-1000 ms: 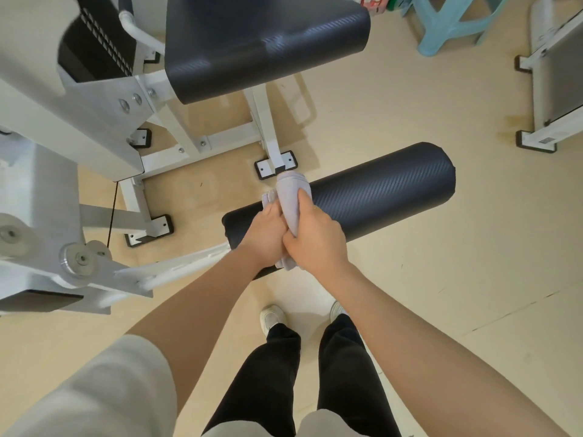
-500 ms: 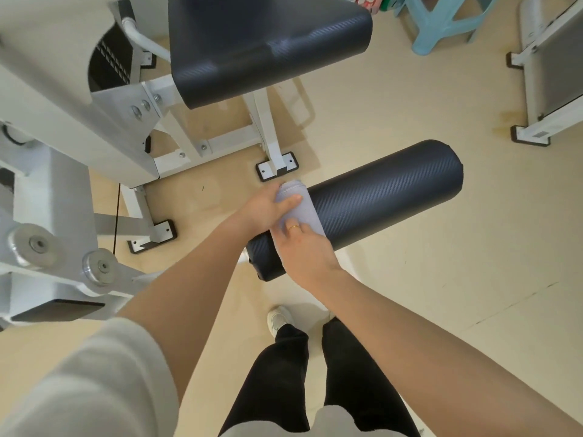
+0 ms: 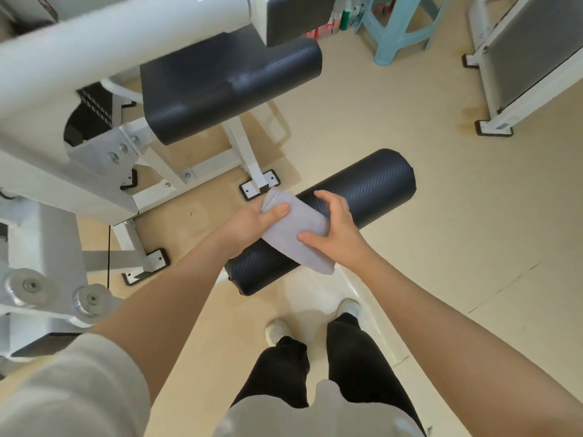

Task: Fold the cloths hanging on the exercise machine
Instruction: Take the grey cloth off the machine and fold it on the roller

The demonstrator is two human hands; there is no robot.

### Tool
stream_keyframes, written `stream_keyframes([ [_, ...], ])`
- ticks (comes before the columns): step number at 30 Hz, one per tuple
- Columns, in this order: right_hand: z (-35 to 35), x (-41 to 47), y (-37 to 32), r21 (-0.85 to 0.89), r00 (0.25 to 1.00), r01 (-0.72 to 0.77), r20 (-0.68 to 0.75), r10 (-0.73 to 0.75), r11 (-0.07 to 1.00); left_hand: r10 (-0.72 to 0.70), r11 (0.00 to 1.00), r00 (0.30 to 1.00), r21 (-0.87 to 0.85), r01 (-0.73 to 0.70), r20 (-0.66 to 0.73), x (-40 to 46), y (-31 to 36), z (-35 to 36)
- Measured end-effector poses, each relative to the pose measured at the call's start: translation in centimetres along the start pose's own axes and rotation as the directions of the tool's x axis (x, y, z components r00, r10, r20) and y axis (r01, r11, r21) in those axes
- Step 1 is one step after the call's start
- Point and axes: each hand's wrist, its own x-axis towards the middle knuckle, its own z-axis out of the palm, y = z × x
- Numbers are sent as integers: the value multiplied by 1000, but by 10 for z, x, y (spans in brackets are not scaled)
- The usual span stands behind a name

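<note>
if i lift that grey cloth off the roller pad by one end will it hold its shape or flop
Probably flop: the grey cloth drapes over the curve of the roller pad and its lower end hangs limp. It looks light, since the left hand pinches one end with only the thumb on top. The folds would likely fall open once the right hand lets go.

no legible text, labels, brands or numbers on any visible surface
</note>
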Motion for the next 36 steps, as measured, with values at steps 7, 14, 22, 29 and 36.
stream_keyframes([
  [7, -119, 4, 12, 131, 972, -56, 235, 24, 990, 155, 978, 987, -145, -147, 43, 38, 75, 45],
  [14, -243, 27, 66, 376, 988, -61, 152, 4, 925, 79, 939, 994, -331, -99, -75, 123, 121, 130],
  [22, -393, 74, 147, 685, 942, 21, -258, 215, 728, 111, 941, 990, -312, -133, -89, 239, 220, 259],
  [29, -515, 120, 168, 497, 896, -6, -383, 226, 868, 209, 934, 971, -272, -233, -114, 337, 298, 325],
  [36, -600, 210, 172, 216, 884, -27, -450, 124, 976, 259, 917, 943, -254, -307, -208, 448, 352, 331],
])
